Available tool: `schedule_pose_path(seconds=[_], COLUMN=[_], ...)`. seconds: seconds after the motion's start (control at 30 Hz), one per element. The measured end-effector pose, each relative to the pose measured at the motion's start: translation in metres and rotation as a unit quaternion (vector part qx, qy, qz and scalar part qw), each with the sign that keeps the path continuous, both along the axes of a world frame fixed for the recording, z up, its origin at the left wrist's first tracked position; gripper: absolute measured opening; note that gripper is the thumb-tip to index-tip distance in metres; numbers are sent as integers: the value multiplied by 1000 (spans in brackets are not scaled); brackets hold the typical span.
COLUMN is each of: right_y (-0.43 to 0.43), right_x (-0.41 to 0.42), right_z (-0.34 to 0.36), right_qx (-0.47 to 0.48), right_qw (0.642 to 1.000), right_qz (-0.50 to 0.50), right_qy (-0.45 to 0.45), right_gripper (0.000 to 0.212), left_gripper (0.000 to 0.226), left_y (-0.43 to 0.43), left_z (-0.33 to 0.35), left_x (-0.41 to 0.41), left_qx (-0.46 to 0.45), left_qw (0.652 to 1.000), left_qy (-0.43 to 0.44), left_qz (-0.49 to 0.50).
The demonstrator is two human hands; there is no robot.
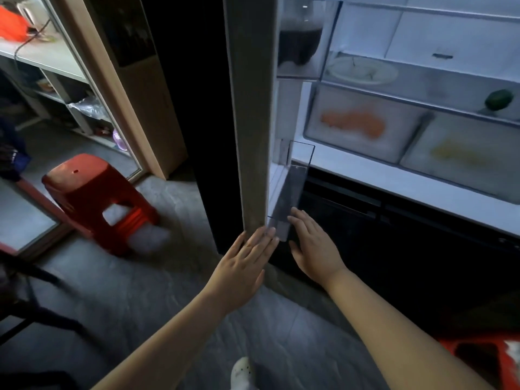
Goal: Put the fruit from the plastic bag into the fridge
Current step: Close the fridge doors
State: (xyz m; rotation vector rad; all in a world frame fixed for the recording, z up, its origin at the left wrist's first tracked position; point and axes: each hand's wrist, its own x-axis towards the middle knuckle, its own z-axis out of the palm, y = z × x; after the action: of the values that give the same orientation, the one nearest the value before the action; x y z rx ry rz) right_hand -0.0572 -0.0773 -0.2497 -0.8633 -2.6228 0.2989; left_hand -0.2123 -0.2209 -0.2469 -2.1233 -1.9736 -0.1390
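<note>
Left hand [247, 257]: fingers straight, flat against the lower edge of the fridge door [253, 108] — holding nothing.
Right hand [312, 243]: fingers straight and empty, at the end of the clear door bin [292, 190].
Fruit: one green fruit [498, 99] lies on a shelf inside the fridge [365, 175]; orange produce shows through a crisper drawer [363, 122]; the plastic bag cannot be identified.
Risk: if the door swings shut, the right hand — on its inner side — could be pinched; a shove might unseat the bin.
</note>
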Motion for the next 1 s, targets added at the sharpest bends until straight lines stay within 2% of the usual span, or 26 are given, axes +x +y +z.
schedule_pose_path(seconds=[0.13,0.23,0.3,0.37,0.43,0.5,0.57,0.7,0.87,1.0], right_y=[17,27,29,25,18,15,18,31,57,87], right_x=[32,52,66,80,92,101,109,117,122,130], right_z=[5,14,26,41,56,68,75,91,94,97], right_qx=[-17,-78,-120,-138,-123,-64,6,61,37,15], right_qw=[999,995,988,977,966,968,971,974,984,983], right_qz=[-29,-66,-95,-120,-112,-88,-94,-99,-85,-120], right_qy=[-30,-22,19,110,197,225,219,194,153,139], right_gripper=[59,60,59,60,66,69,70,70,74,83], left_gripper=[76,81,82,81,80,78,77,77,88,94], left_y=[7,14,21,31,43,56,69,97,130,168], left_z=[13,22,28,37,49,59,70,88,98,109], left_x=[26,45,57,65,73,81,91,110,114,106], left_qx=[14,29,40,55,69,87,101,120,111,90], left_qw=[999,998,998,996,995,992,990,988,993,996], left_qy=[14,12,19,34,51,79,95,99,29,1], left_qz=[25,48,53,56,49,37,37,20,7,-12])
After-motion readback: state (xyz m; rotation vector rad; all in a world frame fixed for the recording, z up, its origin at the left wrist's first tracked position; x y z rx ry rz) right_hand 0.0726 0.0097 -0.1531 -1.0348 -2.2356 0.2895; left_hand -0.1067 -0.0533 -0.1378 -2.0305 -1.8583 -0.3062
